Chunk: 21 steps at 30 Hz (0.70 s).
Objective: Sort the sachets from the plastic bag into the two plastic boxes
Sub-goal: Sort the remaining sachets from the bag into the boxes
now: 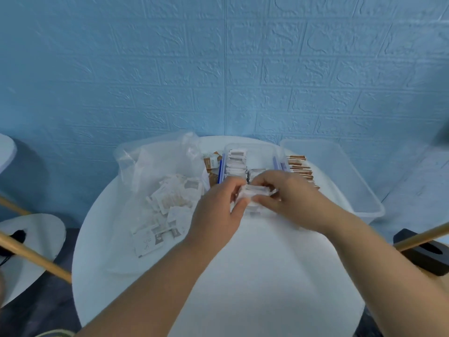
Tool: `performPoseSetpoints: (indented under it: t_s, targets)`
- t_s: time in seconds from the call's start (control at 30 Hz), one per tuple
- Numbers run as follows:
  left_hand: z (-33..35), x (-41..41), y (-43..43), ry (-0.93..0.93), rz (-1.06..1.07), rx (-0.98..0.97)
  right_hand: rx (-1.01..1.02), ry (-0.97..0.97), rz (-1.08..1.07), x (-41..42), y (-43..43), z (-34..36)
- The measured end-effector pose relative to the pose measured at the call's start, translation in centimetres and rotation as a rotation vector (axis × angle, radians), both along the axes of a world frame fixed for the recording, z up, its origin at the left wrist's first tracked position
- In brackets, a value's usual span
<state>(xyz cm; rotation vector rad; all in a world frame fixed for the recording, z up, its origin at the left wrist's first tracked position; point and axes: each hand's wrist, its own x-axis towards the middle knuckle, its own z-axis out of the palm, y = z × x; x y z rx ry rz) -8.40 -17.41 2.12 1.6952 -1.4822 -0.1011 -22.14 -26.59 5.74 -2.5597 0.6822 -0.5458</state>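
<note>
Left hand (218, 212) and right hand (294, 200) gripping a stack of white paper sachets (255, 190) in curled fingers (239, 206), at the near end of the clear rectangular box (257, 148), crinkled transparent bag (155, 161) holding flat loose sachets (170, 203), lying left on the round white surface (243, 276)

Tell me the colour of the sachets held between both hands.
White. The head view shows the sachets between the left hand and right hand.

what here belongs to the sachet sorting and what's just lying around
In the job: plastic bag, loose sachets, clear box, brown sachets, white bundle held by left hand and right hand.
Lying about: large tub, black object, wooden poles.
</note>
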Motion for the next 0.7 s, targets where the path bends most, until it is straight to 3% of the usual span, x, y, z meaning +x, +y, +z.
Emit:
performPoseSetpoints:
  t_s: [0.27, 0.43, 0.6, 0.7]
  targets:
    - [-0.4, 1.3, -6.2, 0.04, 0.125, -0.009, 0.014, 0.027, -0.119, 2.4, -9.6, 1.0]
    - [-3.2, 1.0, -5.7, 0.161, 0.209, 0.117, 0.024, 0.05, -0.264, 3.5, -14.2, -1.4]
    - [-4.0, 0.9, -5.4, 0.326, 0.204, 0.117, -0.092, 0.17, -0.188, 4.5, -15.7, -2.5]
    - [-4.5, 1.0, -5.5, 0.328, 0.216, 0.133, -0.13, 0.25, -0.151, 4.9, -16.1, -2.5]
